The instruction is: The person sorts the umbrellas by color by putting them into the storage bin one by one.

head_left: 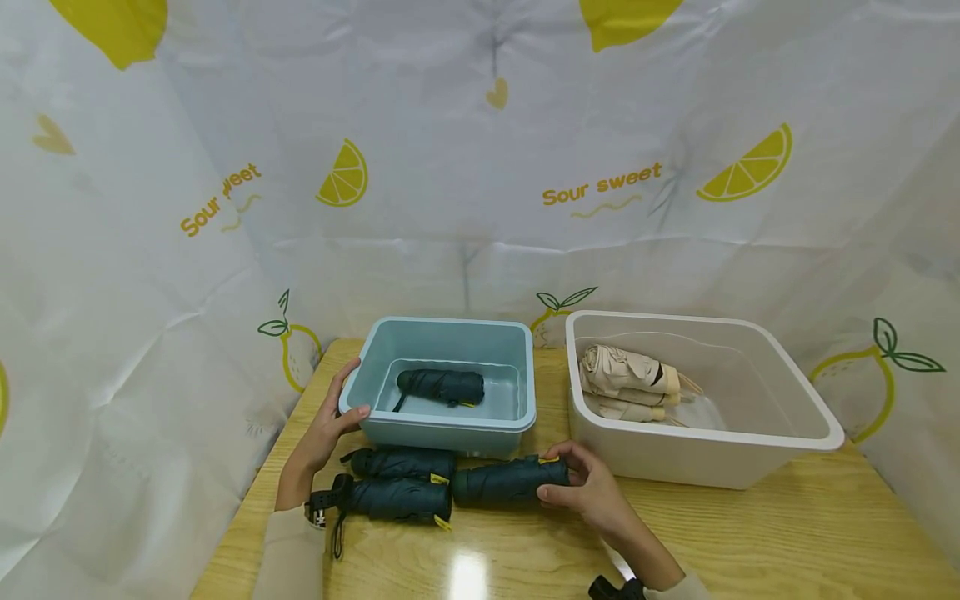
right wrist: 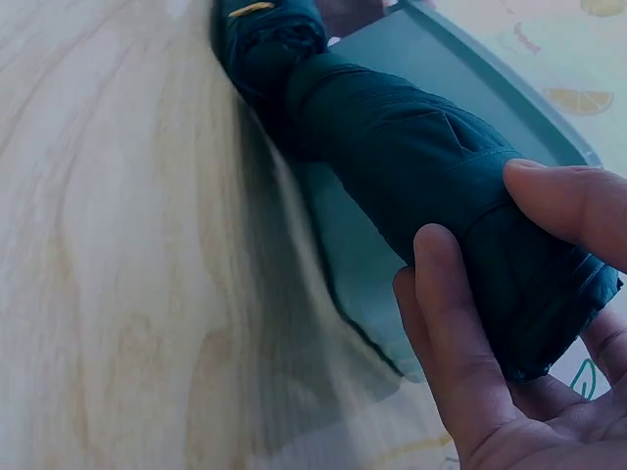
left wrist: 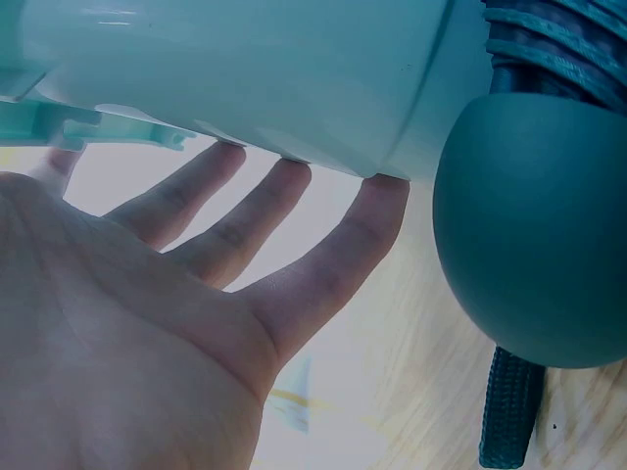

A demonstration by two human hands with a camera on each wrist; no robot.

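My right hand grips the end of a dark folded umbrella in front of the light-blue bin. Thumb and fingers lie on opposite sides of this umbrella; whether it is lifted off the table, I cannot tell. My left hand rests at the bin's left front corner, thumb on the rim. In the left wrist view, its fairly straight fingers touch the bin's outer wall. Two more dark folded umbrellas, one behind and one in front, lie beside the gripped one. Another umbrella lies inside the bin.
A larger white bin stands to the right, with several beige folded umbrellas at its left end. Both bins stand on a wooden table. A white lemon-print cloth hangs behind and at the sides.
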